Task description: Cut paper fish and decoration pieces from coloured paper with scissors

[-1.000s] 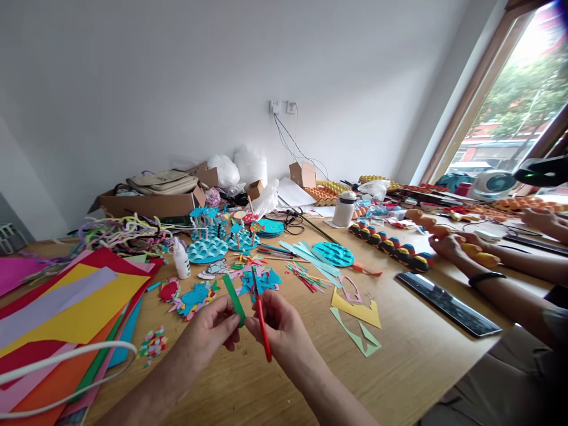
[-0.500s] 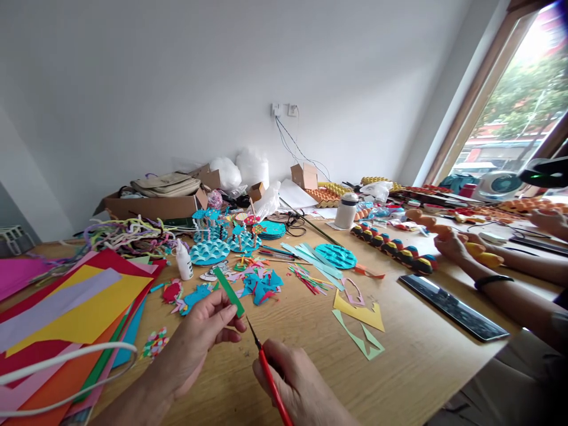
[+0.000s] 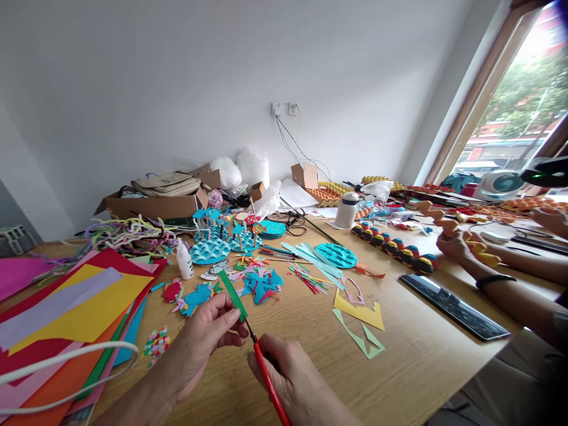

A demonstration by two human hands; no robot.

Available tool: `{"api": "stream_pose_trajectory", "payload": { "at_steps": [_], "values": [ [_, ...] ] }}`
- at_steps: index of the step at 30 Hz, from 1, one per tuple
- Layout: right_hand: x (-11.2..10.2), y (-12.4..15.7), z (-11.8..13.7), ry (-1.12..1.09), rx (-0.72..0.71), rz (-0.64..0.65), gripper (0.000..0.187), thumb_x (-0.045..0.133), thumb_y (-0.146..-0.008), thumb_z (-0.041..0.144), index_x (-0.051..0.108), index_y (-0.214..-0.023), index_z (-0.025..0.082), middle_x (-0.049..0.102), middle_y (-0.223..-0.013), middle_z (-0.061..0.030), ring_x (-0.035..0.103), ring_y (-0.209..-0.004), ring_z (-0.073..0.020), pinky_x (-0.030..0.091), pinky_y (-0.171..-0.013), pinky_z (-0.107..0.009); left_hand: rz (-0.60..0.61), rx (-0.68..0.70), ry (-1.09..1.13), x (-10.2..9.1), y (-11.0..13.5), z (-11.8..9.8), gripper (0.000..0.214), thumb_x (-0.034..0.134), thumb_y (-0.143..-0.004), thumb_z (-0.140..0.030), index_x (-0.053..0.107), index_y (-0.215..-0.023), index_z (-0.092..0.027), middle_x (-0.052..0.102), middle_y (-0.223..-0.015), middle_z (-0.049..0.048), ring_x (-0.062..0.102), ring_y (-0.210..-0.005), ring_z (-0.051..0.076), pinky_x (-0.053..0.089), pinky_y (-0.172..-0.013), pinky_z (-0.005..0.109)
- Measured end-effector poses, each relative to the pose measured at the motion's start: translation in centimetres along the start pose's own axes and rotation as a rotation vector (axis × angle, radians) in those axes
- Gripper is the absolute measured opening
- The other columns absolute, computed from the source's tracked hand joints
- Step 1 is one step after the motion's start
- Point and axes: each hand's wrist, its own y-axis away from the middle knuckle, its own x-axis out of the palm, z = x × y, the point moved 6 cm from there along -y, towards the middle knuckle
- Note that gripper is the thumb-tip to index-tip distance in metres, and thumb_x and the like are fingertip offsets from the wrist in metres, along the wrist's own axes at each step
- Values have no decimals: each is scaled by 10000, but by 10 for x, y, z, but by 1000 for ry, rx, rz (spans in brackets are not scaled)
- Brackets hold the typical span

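Between the thumb and fingers of my left hand (image 3: 213, 325) is a narrow strip of green paper (image 3: 231, 291), tilted up and away from me. My right hand (image 3: 290, 373) is wrapped round the red handles of a pair of scissors (image 3: 267, 378). Their blades meet the lower end of the strip, close to my left fingertips. Just beyond lie blue paper cut-outs (image 3: 261, 286) and a red paper fish shape (image 3: 172, 291). A white glue bottle (image 3: 184, 260) stands upright behind them.
Coloured paper sheets (image 3: 84, 296) are stacked at the left, with a white cable (image 3: 66, 358) across them. Paper scraps (image 3: 359, 310) and a black tablet-like slab (image 3: 452, 306) lie at the right. Another person's hand (image 3: 455, 244) holds egg-carton pieces there.
Both hands have come closer together, and the scissor blades have moved up to the green strip's lower end. The other person's hands have shifted slightly with the carton piece.
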Motion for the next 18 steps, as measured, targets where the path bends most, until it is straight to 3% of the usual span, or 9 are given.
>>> {"api": "stream_pose_trajectory", "payload": {
  "at_steps": [18],
  "values": [
    [3,-2,-4,23,5,-63,306,359,-809,330,363,-548,168,337,-481,43,288,-455,-65,199,-436,-187,34,3,-4,0,-3,6,110,546,-769,-256,582,-735,-158,596,-678,5,545,-655,117,477,-615,239]
  ]
}}
